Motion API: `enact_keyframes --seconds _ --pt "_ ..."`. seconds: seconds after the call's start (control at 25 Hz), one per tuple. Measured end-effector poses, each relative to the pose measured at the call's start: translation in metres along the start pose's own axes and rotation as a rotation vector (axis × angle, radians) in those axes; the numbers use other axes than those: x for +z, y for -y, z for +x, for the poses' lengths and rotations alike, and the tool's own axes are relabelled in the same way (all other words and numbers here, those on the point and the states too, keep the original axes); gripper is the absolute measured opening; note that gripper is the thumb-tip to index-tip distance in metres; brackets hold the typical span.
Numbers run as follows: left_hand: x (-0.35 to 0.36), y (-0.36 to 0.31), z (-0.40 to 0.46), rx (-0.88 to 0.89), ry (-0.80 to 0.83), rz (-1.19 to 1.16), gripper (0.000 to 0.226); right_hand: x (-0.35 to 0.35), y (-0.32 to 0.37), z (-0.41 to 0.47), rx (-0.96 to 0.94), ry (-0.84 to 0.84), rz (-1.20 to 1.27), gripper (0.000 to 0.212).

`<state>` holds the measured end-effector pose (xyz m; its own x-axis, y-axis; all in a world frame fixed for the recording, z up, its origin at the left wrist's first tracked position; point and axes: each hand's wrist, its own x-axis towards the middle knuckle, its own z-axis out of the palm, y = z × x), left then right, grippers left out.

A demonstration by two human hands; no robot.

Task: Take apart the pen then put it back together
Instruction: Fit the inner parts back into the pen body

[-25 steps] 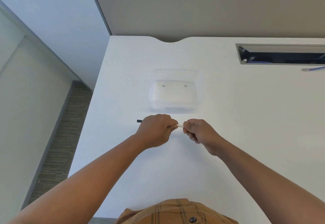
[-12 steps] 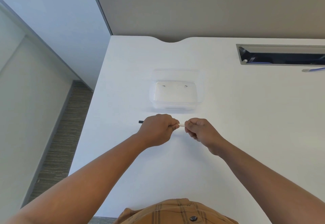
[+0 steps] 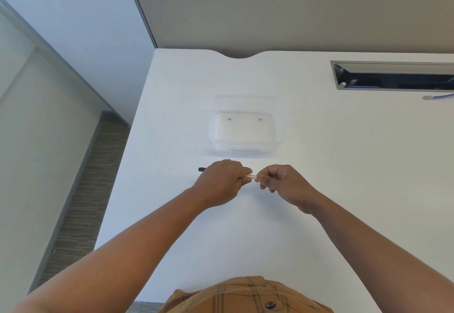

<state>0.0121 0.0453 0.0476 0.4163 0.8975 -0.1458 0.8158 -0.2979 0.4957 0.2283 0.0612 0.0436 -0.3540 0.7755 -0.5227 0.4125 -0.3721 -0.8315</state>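
The white table (image 3: pixel 319 190) carries a clear rectangular plastic container (image 3: pixel 246 129). Just in front of it, the left hand (image 3: pixel 221 182) grips the pen (image 3: pixel 252 176); the right hand (image 3: pixel 285 185) pinches its pale end. The gap between the hands has barely widened, so separation is probably only beginning.

Clear tub (image 3: pixel 246 132) just beyond hands (image 3: pixel 255 182)

Two hands (image 3: pixel 222 181) (image 3: pixel 285 185), one pen (image 3: pixel 252 176), one clear tub (image 3: pixel 245 145), one table (image 3: pixel 331 155), one cable (image 3: pixel 438 96) at upper right.
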Motion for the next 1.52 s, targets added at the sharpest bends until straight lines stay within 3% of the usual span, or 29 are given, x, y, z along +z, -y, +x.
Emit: enact_keyframes --seconds 0.16,0.4,0.64,0.8,1.28,1.52 --pt "-0.006 0.023 -0.007 -0.113 -0.099 -0.098 0.032 -0.008 -0.009 0.003 -0.014 -0.099 -0.065 0.017" --pt "-0.004 0.051 -0.021 -0.207 -0.041 -0.175 0.021 -0.012 -0.027 0.010 -0.044 -0.154 -0.134 0.015" --pt "0.011 0.054 -0.020 -0.224 -0.082 -0.209 0.021 -0.011 -0.037 0.013 -0.180 -0.235 -0.570 0.022" --pt "0.017 0.058 -0.015 -0.245 -0.095 -0.156 0.022 -0.008 -0.040 0.019 -0.228 -0.295 -0.760 0.013" --pt "0.021 0.064 -0.003 -0.249 -0.092 -0.146 0.024 -0.008 -0.043 0.031 -0.193 -0.286 -0.846 0.010" --pt "0.019 0.063 -0.004 -0.247 -0.075 -0.129 0.024 -0.010 -0.042 0.028 -0.188 -0.265 -0.861 0.019"
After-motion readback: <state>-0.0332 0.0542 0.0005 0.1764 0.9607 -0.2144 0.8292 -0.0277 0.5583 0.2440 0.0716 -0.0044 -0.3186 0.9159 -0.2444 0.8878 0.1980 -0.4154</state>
